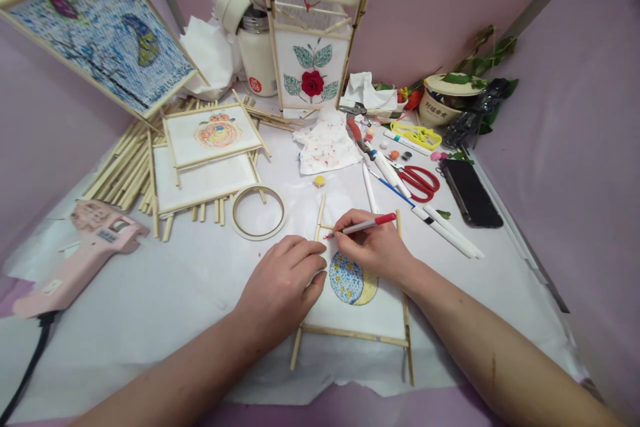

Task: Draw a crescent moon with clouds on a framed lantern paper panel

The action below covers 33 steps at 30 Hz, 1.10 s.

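A framed paper picture (pixel 365 320) with thin wooden stick edges lies flat in front of me. It bears a round drawing (pixel 347 280) of blue night sky, yellow stars and a crescent moon. My right hand (pixel 375 243) grips a white pen with a red end (pixel 373 223), its tip down at the upper left of the paper beside small red marks. My left hand (pixel 285 283) has its fingers bent together over the left stick of the frame; what its fingertips touch is partly hidden. Just beyond it lies a roll of tape (pixel 239 225).
At left are a pink glue gun (pixel 85 260), wooden sticks (pixel 123 170) and other framed pictures (pixel 213 133). Red-handled scissors (pixel 420 183), markers (pixel 447 232), pliers (pixel 356 130) and a phone (pixel 473 193) lie at right. A tall panel with a rose (pixel 313 83) stands behind.
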Tool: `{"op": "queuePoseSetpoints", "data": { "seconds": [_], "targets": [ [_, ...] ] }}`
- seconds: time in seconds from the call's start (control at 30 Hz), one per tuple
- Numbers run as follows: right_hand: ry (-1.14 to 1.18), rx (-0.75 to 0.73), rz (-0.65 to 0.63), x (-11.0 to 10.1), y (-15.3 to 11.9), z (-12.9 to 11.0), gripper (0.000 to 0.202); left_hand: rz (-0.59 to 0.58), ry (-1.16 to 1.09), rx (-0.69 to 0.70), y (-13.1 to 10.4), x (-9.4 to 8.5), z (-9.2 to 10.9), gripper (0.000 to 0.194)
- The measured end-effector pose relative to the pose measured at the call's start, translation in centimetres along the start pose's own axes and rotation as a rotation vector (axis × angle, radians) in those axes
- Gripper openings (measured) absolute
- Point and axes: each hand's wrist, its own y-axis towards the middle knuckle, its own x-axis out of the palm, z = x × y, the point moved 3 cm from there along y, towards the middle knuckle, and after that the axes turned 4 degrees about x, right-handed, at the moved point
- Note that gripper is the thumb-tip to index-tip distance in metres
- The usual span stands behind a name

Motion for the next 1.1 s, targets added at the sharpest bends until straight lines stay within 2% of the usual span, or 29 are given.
{"op": "queuePoseSetpoints", "data": {
  "seconds": [1.1],
  "targets": [
    [-0.047,-0.05,0.015,0.05,-0.31,-0.51,0.006,0.016,0.006,0.013,0.12,-0.1,0.07,0.011]
  ]
}}
